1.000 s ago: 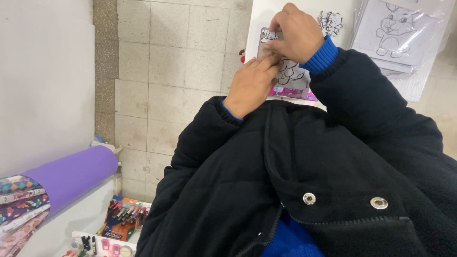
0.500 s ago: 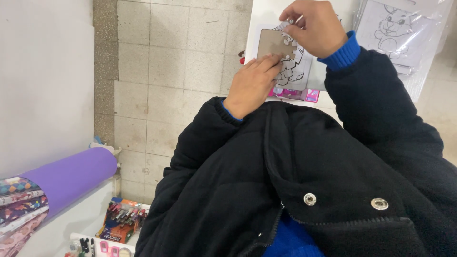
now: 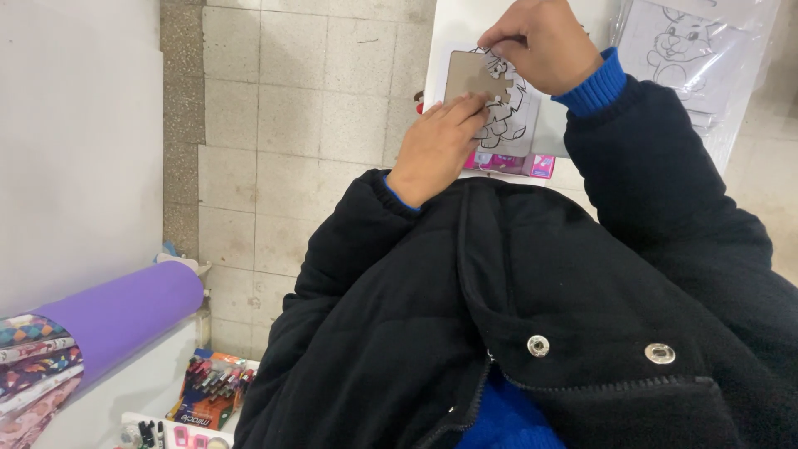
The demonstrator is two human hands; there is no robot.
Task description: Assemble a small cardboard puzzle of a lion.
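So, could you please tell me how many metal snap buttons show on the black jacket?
2: one snap near the zip, another snap to its right on the jacket. Folds may hide more.

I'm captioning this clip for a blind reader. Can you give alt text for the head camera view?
Both hands work a brown jigsaw board with a line-drawn animal: the left hand steadies its lower edge, and the right hand pinches at its top. A purple roll lies lower left, above a box of markers.
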